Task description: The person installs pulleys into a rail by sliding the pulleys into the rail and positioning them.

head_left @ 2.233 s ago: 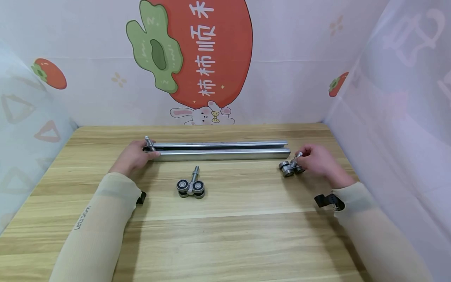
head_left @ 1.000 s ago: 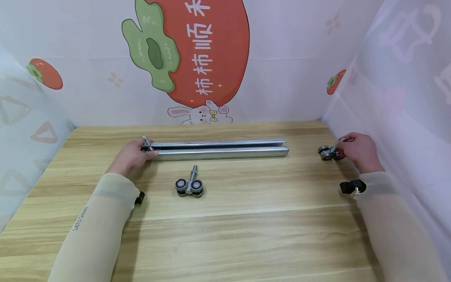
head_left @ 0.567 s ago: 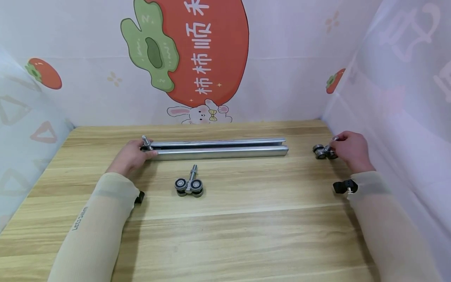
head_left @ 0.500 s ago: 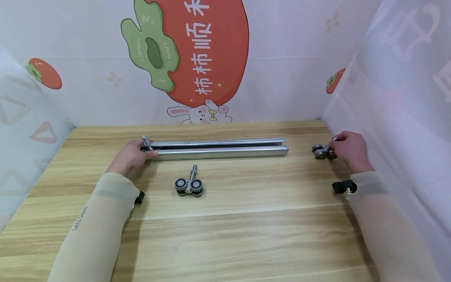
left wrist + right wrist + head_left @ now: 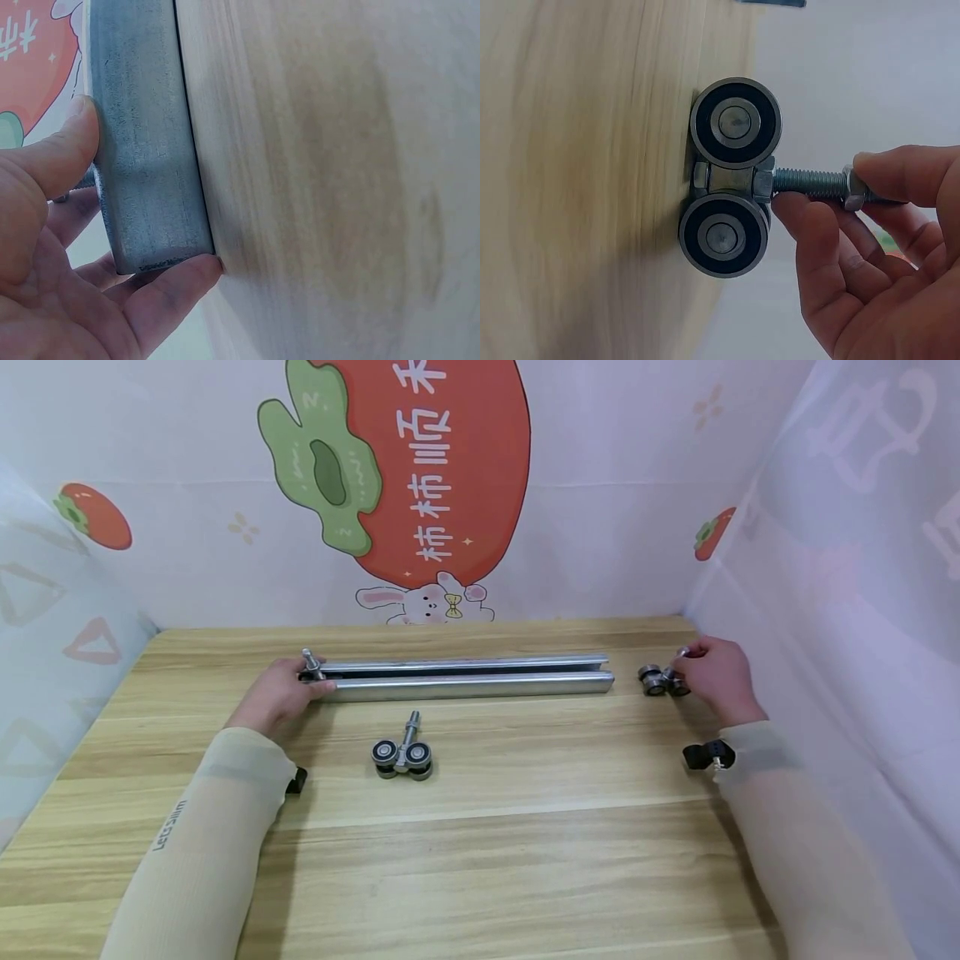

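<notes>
A silver metal channel rail (image 5: 480, 685) lies across the back of the table, its slot facing up. My left hand (image 5: 279, 693) grips its left end; in the left wrist view the thumb is on the upper edge and fingers (image 5: 172, 300) bend round the end. A bolt (image 5: 312, 662) stands up from the slot there. Right of the rail, my right hand (image 5: 716, 677) pinches the threaded bolt (image 5: 810, 182) of a four-wheeled roller trolley (image 5: 655, 680). Its wheels (image 5: 724, 235) are at the tabletop, apart from the rail. Another roller trolley (image 5: 403, 756) sits in front of the rail, bolt upward.
The wooden table (image 5: 480, 877) reaches back to a printed cloth wall (image 5: 600, 527). Cloth also hangs along the right side (image 5: 847, 610) and the left side (image 5: 52, 635). Dark wrist mounts (image 5: 708, 754) show at both cuffs.
My right hand first carried its roller trolley away from the rail's right end, to the right and back. Since then it has come back leftward, closer to that end. My left hand stays put.
</notes>
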Action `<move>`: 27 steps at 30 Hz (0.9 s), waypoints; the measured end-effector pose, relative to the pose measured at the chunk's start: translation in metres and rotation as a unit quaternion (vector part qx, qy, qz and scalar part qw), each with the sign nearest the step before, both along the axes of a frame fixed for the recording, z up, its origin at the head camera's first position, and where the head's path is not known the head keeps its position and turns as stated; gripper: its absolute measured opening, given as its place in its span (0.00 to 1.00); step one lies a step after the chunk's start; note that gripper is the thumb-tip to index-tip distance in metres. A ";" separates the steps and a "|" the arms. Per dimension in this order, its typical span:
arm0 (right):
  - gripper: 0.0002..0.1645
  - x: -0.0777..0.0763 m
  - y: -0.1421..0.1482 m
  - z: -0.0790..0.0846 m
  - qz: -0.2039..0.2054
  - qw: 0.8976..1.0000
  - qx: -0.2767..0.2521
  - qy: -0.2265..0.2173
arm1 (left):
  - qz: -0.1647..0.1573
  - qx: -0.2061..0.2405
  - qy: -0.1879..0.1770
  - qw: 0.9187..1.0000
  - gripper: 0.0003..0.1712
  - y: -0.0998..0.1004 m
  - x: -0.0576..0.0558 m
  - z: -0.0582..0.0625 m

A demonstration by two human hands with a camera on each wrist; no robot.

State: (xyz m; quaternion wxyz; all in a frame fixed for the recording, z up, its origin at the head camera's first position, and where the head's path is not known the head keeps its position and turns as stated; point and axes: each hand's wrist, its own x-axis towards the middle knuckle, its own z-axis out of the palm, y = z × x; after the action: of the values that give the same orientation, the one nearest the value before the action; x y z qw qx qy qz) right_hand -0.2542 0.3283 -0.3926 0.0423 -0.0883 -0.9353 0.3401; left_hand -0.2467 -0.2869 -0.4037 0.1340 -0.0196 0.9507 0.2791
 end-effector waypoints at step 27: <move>0.08 -0.013 -0.051 -0.006 0.030 0.999 -0.019 0.027 | 0.001 -0.003 0.009 1.000 0.40 0.000 -0.001 -0.002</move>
State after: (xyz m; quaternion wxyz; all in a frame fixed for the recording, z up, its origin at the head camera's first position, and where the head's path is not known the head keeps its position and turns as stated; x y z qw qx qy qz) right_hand -0.2674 0.2771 -0.3981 0.0553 -0.0524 -0.9293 0.3613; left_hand -0.2480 -0.2870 -0.4062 0.1250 -0.0187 0.9528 0.2762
